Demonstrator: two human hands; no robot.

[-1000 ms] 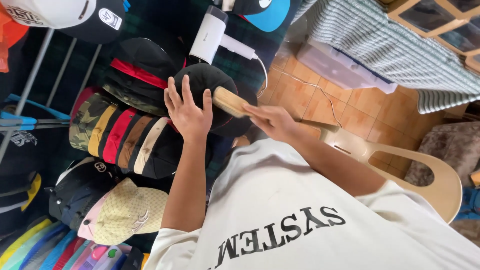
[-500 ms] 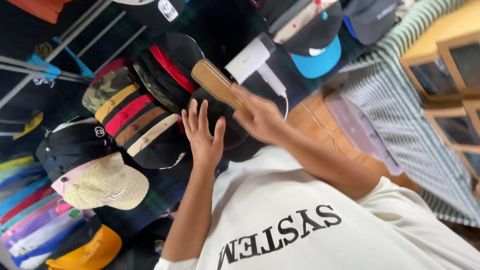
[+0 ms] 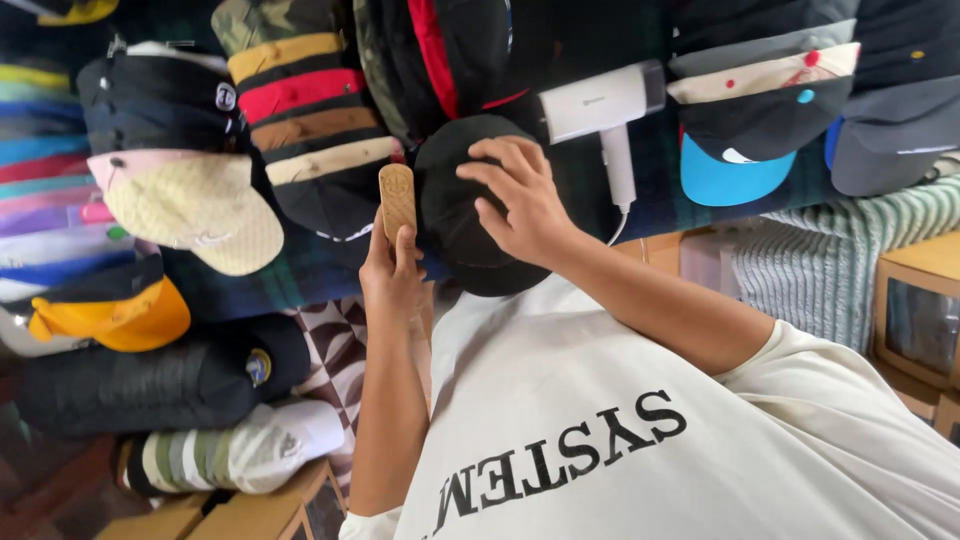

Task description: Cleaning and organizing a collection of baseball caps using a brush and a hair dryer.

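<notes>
My left hand (image 3: 392, 272) is shut on a wooden brush (image 3: 397, 198) and holds it upright by its lower end. The brush stands just left of a black cap (image 3: 450, 215). My right hand (image 3: 520, 200) lies on that cap's crown with its fingers spread and curled over the fabric. The cap sits in front of my chest, below a row of stacked caps (image 3: 300, 110) in camouflage, yellow, red, brown and cream.
A white handheld dryer (image 3: 600, 100) with a cord hangs just right of the black cap. More caps surround it: a beige one (image 3: 195, 210), an orange one (image 3: 120, 320), a blue-brimmed one (image 3: 730, 165). At the right are a striped cloth (image 3: 830, 260) and a wooden cabinet (image 3: 920, 310).
The brush has passed from my right hand to my left hand. My right hand now rests on the black cap where my left hand was. The view has swung to the left.
</notes>
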